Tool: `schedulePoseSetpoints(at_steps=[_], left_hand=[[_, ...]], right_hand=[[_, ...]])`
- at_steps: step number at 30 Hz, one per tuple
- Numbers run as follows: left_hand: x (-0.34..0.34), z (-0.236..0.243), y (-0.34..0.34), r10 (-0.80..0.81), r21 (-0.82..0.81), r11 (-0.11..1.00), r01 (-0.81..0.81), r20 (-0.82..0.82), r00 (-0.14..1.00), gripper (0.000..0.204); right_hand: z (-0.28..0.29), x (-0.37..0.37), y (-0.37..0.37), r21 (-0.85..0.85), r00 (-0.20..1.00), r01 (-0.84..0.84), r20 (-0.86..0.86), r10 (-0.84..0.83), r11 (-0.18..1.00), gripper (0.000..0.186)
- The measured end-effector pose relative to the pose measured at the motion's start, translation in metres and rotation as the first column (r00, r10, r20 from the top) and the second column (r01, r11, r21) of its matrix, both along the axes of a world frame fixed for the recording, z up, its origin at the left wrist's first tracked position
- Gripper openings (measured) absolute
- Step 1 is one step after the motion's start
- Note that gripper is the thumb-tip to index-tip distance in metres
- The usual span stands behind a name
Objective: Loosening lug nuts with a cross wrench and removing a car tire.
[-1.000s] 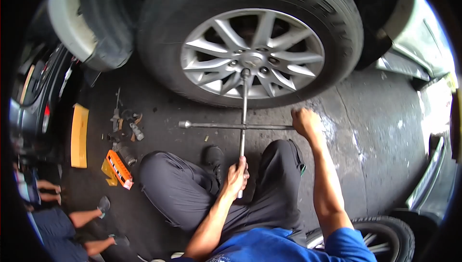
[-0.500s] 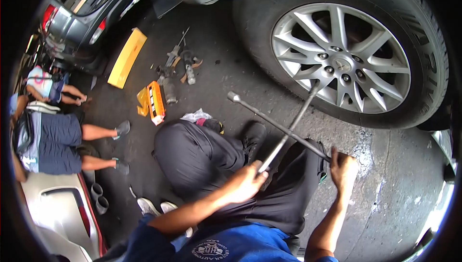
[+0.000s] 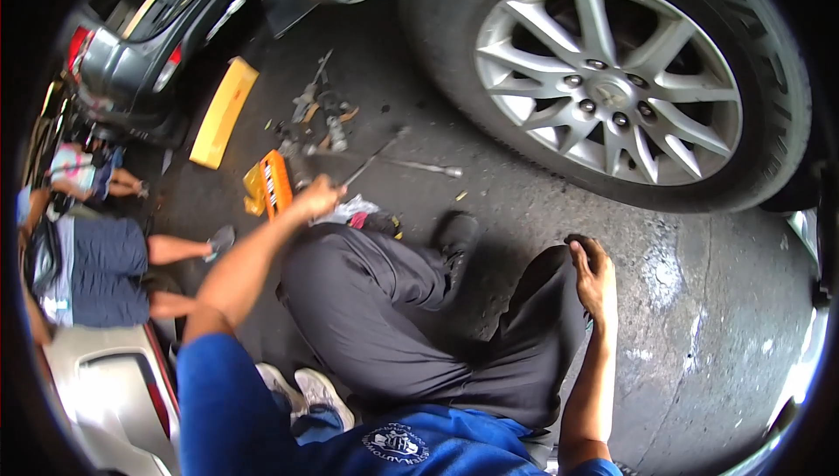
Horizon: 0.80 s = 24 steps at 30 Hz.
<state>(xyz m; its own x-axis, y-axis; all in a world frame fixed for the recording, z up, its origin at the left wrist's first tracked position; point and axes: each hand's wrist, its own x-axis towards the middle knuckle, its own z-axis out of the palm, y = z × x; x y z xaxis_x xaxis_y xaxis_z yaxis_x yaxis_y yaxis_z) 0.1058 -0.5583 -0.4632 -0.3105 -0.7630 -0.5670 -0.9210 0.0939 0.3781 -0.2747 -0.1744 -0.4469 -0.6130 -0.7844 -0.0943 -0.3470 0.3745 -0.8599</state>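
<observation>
My left hand [image 3: 319, 196] is closed on the metal cross lug wrench [image 3: 377, 159], low over the floor beside a pile of metal parts [image 3: 328, 116] and an orange box [image 3: 276, 182]. The wrench's arms are blurred. My right hand [image 3: 592, 279] is at my right knee with bent fingers apart, holding nothing visible. The car wheel [image 3: 609, 90], a black tire with a silver spoked rim and exposed lug nuts, stands upright at the top right, apart from the wrench.
A yellow strip [image 3: 224, 113] lies on the dark floor [image 3: 682, 345]. Other people [image 3: 109, 271] in shorts are at the left, with a dark car [image 3: 122, 65] above them and a pale vehicle panel [image 3: 96, 380] below. White shoes [image 3: 319, 397] show behind me.
The cross wrench has left the wheel and moved left, down toward the parts, in my left hand. My right hand has released it and now sits at my knee. The view has swung leftward.
</observation>
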Motion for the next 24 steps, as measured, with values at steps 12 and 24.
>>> schedulePoseSetpoints(at_steps=[12, 24], left_hand=[[-0.04, -0.122, 0.007, -0.238, -0.584, 0.792, 0.179, -0.025, 0.971, 0.047], [-0.26, 0.048, -0.15, 0.342, 0.127, 0.908, -0.399, -0.775, 0.531, 0.067]], right_hand=[[0.08, -0.164, 0.051, -0.536, 0.64, 0.656, 0.022, -0.768, 0.531, 0.042], [0.06, -0.274, 0.005, -0.723, 0.185, 0.682, 0.026, -0.983, 0.109, 0.05]])
